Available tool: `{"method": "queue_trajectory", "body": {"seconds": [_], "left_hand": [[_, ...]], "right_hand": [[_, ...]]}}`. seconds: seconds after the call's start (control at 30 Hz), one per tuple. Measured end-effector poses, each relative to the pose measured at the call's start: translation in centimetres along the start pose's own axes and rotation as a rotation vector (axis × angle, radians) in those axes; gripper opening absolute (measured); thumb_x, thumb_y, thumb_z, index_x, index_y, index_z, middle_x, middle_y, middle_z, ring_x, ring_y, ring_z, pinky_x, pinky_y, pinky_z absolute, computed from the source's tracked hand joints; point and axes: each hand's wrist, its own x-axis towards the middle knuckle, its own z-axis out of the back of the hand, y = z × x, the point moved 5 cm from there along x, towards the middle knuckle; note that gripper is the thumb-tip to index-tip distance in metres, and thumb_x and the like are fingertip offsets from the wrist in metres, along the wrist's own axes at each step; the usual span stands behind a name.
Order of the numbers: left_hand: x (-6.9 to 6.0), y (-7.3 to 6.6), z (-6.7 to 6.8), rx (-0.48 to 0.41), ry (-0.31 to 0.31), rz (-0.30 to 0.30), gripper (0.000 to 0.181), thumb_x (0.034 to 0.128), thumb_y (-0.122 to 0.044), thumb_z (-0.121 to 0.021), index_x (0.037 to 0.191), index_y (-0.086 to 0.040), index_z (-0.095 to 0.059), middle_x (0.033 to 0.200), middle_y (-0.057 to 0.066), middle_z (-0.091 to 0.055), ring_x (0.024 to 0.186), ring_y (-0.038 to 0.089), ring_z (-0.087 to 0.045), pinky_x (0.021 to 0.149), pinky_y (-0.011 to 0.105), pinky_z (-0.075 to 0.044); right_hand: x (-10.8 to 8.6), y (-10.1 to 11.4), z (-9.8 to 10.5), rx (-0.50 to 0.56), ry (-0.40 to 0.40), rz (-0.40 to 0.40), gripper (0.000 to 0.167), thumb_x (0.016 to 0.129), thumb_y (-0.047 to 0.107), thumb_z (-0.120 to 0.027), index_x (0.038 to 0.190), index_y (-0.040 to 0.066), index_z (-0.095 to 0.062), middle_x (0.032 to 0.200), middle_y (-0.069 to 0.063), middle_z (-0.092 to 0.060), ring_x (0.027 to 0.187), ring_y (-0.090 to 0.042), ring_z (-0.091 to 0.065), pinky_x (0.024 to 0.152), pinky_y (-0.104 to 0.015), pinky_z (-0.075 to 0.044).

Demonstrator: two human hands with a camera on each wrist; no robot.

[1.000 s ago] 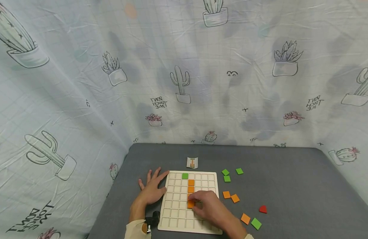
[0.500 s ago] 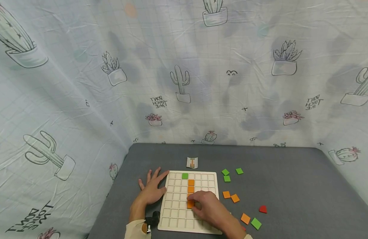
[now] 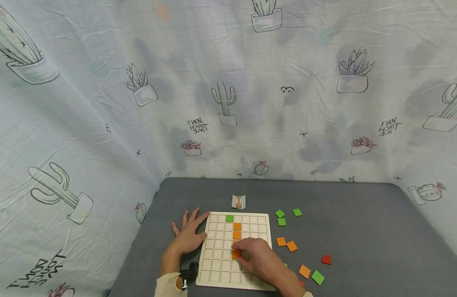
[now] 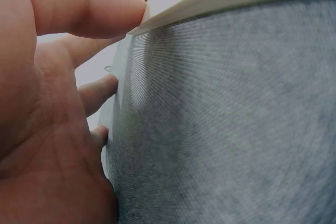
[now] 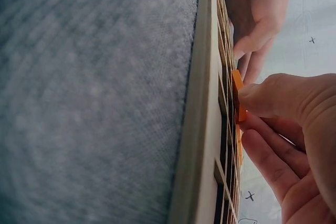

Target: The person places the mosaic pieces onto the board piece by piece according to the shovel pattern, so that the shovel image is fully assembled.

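My right hand [image 3: 261,258] reaches over the pale wooden grid board [image 3: 219,277], thumb and forefinger pinching a flat orange square tile [image 3: 236,253] in the fourth column from the board's left edge, fifth row from its far edge. My thumb lies against the tile's near side; whether it sits fully in its cell I cannot tell. In the same column, towards the board's far edge, lie three more orange squares [image 3: 237,235], the nearest partly hidden by my fingers. A bright green square tile [image 3: 230,218] fills the third cell of the board's far row.

My left hand [image 3: 187,239] rests along the board's left side, fingers spread wide, thumb touching the edge and forefinger reaching the far left corner. A black device [image 3: 193,270] on that wrist sits just beside the board's left edge.

Beyond the board's far edge lies a small printed paper card [image 3: 238,202]. Right of the board, on the grey cloth-covered table [image 3: 362,231], are loose green squares [image 3: 282,222], loose orange squares [image 3: 292,246] and a red piece with a rounded side [image 3: 326,259]. A white curtain printed with potted cacti [image 3: 243,152] hangs behind the board.
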Motion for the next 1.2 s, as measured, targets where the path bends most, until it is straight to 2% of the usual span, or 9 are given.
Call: {"method": "queue_trajectory", "body": {"seconds": [0.67, 0.83, 1.0, 1.2], "left_hand": [[0.2, 0.3, 0.1, 0.005, 0.007, -0.01, 0.069, 0.0985, -0.008, -0.068, 0.164, -0.023, -0.054, 0.182, 0.02, -0.024, 0.168, 0.056, 0.003, 0.119, 0.085, 0.025], [0.2, 0.4, 0.0, 0.003, 0.011, -0.011, 0.069, 0.0988, -0.008, -0.068, 0.164, -0.023, -0.054, 0.182, 0.02, -0.023, 0.168, 0.055, 0.003, 0.119, 0.084, 0.025], [0.1, 0.3, 0.0, -0.005, 0.01, -0.012, 0.069, 0.0982, -0.008, -0.068, 0.164, -0.022, -0.054, 0.182, 0.02, -0.023, 0.168, 0.055, 0.003, 0.119, 0.084, 0.026], [0.0, 0.5, 0.0, -0.006, 0.008, -0.012, 0.069, 0.0976, -0.007, -0.069, 0.164, -0.022, -0.055, 0.181, 0.02, -0.024, 0.168, 0.056, 0.003, 0.119, 0.084, 0.026]], "right_hand": [[0.0, -0.1, -0.1, 0.004, -0.038, 0.015, 0.03, 0.088, 0.005, -0.088, 0.117, 0.014, -0.084, 0.111, 0.008, -0.083, 0.108, -0.007, -0.076, 0.095, -0.031, -0.066], [-0.3, -0.2, 0.3, 0.012, -0.069, 0.055, 0.028, 0.089, 0.005, -0.087, 0.116, 0.013, -0.084, 0.111, 0.006, -0.084, 0.107, -0.007, -0.078, 0.093, -0.03, -0.066], [-0.8, -0.6, 0.9, 0.098, -0.097, 0.072, 0.028, 0.09, 0.004, -0.086, 0.117, 0.011, -0.084, 0.113, 0.002, -0.084, 0.103, -0.009, -0.079, 0.088, -0.028, -0.067], [-1.6, -1.3, 1.4, 0.224, -0.071, 0.016, 0.026, 0.094, 0.006, -0.082, 0.12, 0.009, -0.084, 0.116, -0.001, -0.084, 0.1, -0.011, -0.079, 0.087, -0.031, -0.068]]}}
